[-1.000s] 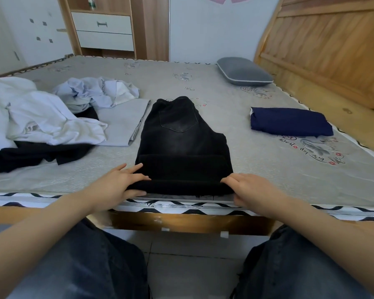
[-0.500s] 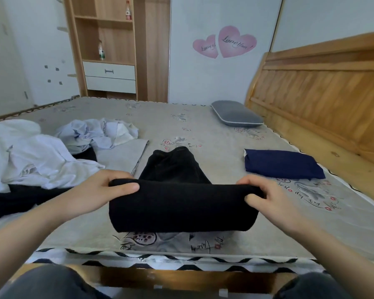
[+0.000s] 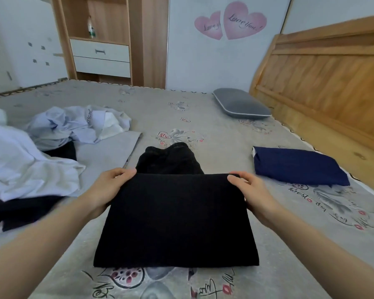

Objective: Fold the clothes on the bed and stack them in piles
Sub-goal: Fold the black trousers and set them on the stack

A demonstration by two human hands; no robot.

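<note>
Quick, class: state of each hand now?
Left hand: grips the black trousers at the fold's left corner.
Right hand: grips its right corner.

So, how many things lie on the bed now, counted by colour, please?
Black: 2, the trousers held by the left hand and right hand, and a garment under the white pile
Navy: 1, folded garment
White or pale blue: 2, shirt, crumpled shirt
Grey: 2, folded cloth, pillow
Total: 7
</note>
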